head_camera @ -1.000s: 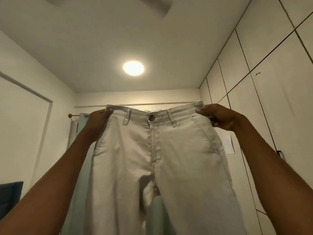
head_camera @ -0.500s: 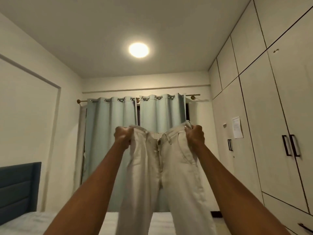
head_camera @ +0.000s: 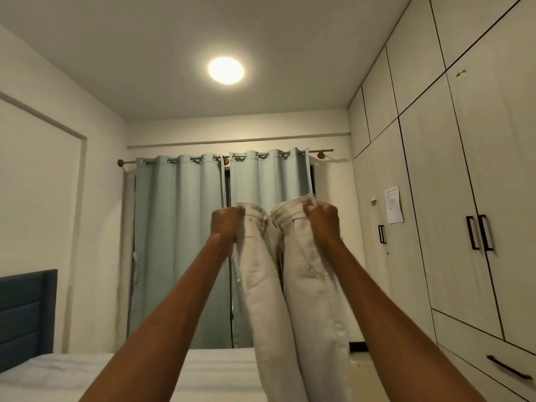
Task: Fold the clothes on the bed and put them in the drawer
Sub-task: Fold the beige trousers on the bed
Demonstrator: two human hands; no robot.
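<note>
Head view: the person holds a pair of pale beige trousers (head_camera: 293, 285) up at arm's length in front of the light blue curtains (head_camera: 185, 242), both arms stretched forward. The left hand (head_camera: 226, 224) grips the waistband at one side, fingers curled into the cloth; the right hand (head_camera: 322, 221) grips the other side the same way. The two hands are near each other, so the waistband buckles inward at its middle and the two halves of the trousers face one another. The legs hang straight down side by side, in front of the curtains, and run out of the lower edge of the picture above the bed (head_camera: 203, 369).

The bed, with its pale striped sheet, lies below the curtains; its dark blue headboard (head_camera: 26, 311) stands well to the left of them. To the right of the curtains rises a wall of white wardrobe doors (head_camera: 452, 198) with dark handles, and a drawer (head_camera: 490, 361) sits beneath them. A sheet of paper (head_camera: 394, 204) is stuck on one door. A round ceiling lamp (head_camera: 226, 70) glows above the curtains.
</note>
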